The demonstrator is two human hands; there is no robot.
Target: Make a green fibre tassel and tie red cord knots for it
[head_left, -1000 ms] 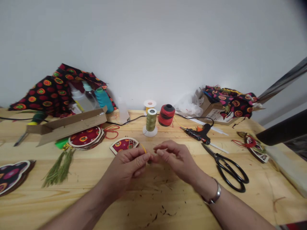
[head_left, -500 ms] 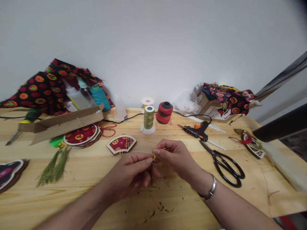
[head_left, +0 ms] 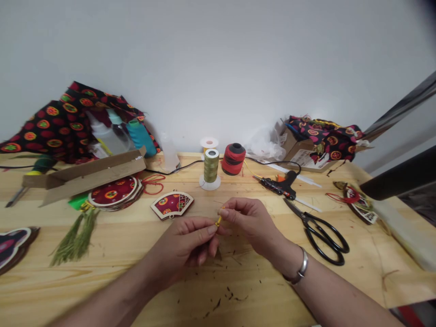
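A short piece of yellow cord runs between my fingertips, just above the table. My left hand pinches its lower end between thumb and forefinger, the other fingers curled beneath. At the upper end, my right hand grips the cord between thumb and fingertips. A thin strand sticks out to the left of my right fingertips. Something dark and greenish shows faintly under the hands, too blurred to name. Just beyond my left hand lies a fan-shaped ornament with red patterned cloth and a pale wooden frame.
Behind stand a green thread spool and a red one. On the right lie black-handled scissors and a glue gun. Left are a cardboard tray, round ornaments and a green tassel. Dark scraps litter the front.
More of the yellow cord now shows between my fingertips, which are slightly farther apart. Both hands keep their pinch. The view has shifted very slightly.
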